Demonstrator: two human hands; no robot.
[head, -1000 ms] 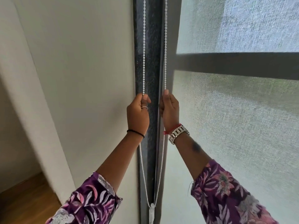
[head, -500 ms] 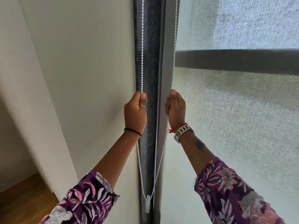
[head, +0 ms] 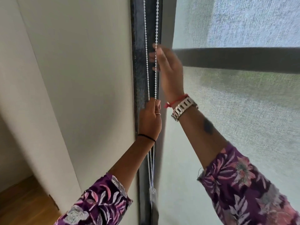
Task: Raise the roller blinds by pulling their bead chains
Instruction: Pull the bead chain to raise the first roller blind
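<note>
Vertically hung white bead chain (head: pixel 156 30) beside the grey mesh roller blind (head: pixel 243 111). Left hand (head: pixel 150 119) closed around both strands low down; right hand (head: pixel 167 69) directly above, fingers loosely curled at the right strand, grip unclear. Next pull probably straight down.

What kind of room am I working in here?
Probably a room in a home or flat, at its window: a mesh roller blind with a bead chain covers the glass, beside a plain pale wall and a wooden floor.
</note>
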